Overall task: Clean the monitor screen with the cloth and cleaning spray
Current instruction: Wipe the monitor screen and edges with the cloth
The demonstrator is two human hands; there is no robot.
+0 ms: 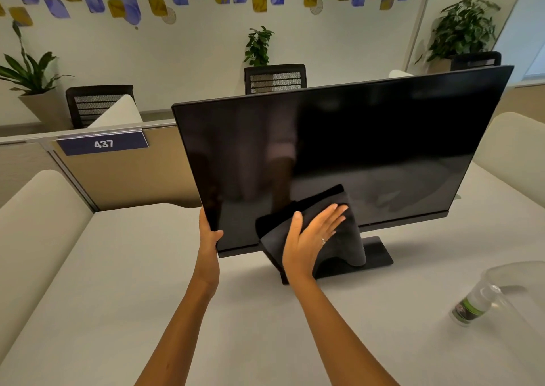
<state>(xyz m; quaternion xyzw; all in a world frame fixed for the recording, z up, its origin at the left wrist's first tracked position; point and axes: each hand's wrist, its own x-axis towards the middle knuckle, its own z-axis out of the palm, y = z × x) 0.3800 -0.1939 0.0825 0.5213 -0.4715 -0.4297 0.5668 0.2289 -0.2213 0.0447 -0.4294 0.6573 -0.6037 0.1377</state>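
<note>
A large black monitor (368, 137) stands on its flat stand on the white desk (118, 297), its screen dark and reflective. My left hand (208, 235) grips the monitor's lower left corner. My right hand (309, 238) lies flat, fingers spread, pressing a dark grey cloth (339, 238) against the lower middle of the screen. The cloth hangs down over the bottom bezel and part of the stand. A clear spray bottle (474, 300) with a green label lies on the desk at the right, apart from both hands.
Low padded dividers (35, 223) border the desk at left and right. A partition with a blue sign reading 437 (103, 143) stands behind the desk. Office chairs (274, 78) and potted plants (463, 28) are beyond it.
</note>
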